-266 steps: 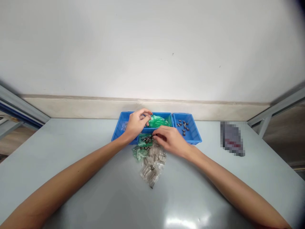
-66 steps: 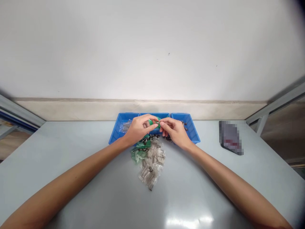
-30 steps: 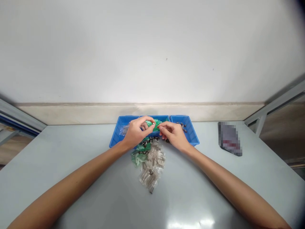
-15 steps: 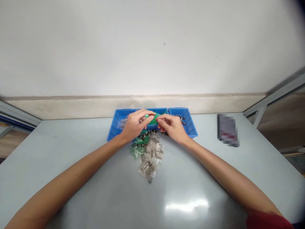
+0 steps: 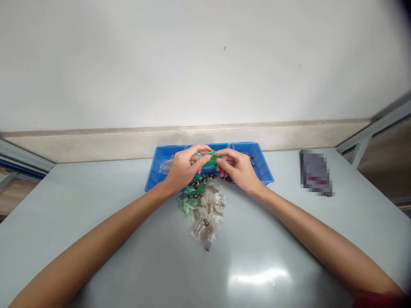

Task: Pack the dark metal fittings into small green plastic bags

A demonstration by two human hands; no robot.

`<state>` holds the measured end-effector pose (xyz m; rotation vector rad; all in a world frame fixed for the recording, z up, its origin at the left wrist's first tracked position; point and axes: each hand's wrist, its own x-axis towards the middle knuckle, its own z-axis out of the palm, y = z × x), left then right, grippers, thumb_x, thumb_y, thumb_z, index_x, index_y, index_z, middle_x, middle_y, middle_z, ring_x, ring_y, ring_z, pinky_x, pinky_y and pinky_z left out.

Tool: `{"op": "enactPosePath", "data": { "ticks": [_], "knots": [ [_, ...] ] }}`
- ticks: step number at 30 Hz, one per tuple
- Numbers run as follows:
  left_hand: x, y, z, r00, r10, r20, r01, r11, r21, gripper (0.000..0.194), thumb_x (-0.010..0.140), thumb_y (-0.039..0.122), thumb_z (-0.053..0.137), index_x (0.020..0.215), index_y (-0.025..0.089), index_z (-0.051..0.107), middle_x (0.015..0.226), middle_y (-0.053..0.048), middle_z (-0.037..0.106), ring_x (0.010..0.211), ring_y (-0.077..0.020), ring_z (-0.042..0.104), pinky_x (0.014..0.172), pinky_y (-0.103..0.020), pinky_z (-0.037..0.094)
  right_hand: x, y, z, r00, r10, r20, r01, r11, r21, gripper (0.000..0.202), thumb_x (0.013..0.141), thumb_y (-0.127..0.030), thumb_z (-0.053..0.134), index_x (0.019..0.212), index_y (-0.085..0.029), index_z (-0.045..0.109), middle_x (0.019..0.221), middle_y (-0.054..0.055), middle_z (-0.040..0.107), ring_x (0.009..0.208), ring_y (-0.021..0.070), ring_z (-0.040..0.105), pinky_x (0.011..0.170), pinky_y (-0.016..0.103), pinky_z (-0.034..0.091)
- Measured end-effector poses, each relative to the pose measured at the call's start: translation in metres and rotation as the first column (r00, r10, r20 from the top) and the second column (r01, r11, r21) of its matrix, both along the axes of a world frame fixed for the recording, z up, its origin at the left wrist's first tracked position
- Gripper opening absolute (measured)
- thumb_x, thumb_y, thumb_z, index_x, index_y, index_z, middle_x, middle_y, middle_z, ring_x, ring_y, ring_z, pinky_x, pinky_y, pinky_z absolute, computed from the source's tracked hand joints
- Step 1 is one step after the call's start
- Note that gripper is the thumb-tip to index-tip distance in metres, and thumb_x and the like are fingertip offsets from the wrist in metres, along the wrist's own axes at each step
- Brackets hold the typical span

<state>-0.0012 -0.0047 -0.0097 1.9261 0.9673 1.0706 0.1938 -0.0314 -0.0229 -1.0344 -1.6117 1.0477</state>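
Between my two hands, over the middle blue bin [image 5: 214,146], is a small green plastic bag [image 5: 212,161]. My left hand [image 5: 189,165] pinches its left side with thumb and fingers. At its right edge my right hand [image 5: 236,167] is closed in a pinch on the same bag. What the bag contains cannot be made out. Just below my hands lie green bags with dark metal pieces [image 5: 192,196] and a heap of clear plastic bags [image 5: 208,209] holding small metal parts.
The left blue bin [image 5: 156,171] holds clear bags, and the right blue bin [image 5: 261,164] has small dark metal parts. A dark, blurred-out item [image 5: 316,173] lies on the grey table [image 5: 144,256] at right. A wall [image 5: 192,64] rises behind.
The view has shifted slightly, so the bins and heap appear a little further right. Both hands keep hold of the green bag, with only small finger movements.
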Motion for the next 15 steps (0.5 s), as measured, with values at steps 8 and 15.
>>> {"op": "enactPosePath", "data": {
  "ticks": [8,15],
  "knots": [
    [0.0012,-0.0010,0.0026,1.000,-0.019,-0.018,0.019,1.000,-0.020,0.023,0.094,0.037,0.059,0.105,0.017,0.063,0.086,-0.002,0.065,0.047,-0.0060,0.052,0.047,-0.019,0.045,0.0004,-0.0008,0.0003,1.000,0.006,-0.007,-0.006,1.000,-0.004,0.021,0.092,-0.034,0.060,0.107,-0.019,0.064,0.068,-0.002,0.062,0.053,0.0127,0.057,0.054,0.026,0.047],
    [0.0021,-0.0029,0.0035,0.998,-0.054,-0.032,0.053,0.998,-0.028,0.019,0.094,0.035,0.058,0.103,0.018,0.059,0.068,0.003,0.060,0.048,-0.0075,0.051,0.048,-0.018,0.044,-0.0007,-0.0020,0.0030,0.999,-0.009,0.042,0.009,1.000,0.010,0.022,0.091,-0.037,0.061,0.106,-0.020,0.065,0.069,-0.001,0.063,0.056,0.0136,0.058,0.056,0.027,0.048]
  ]
}}
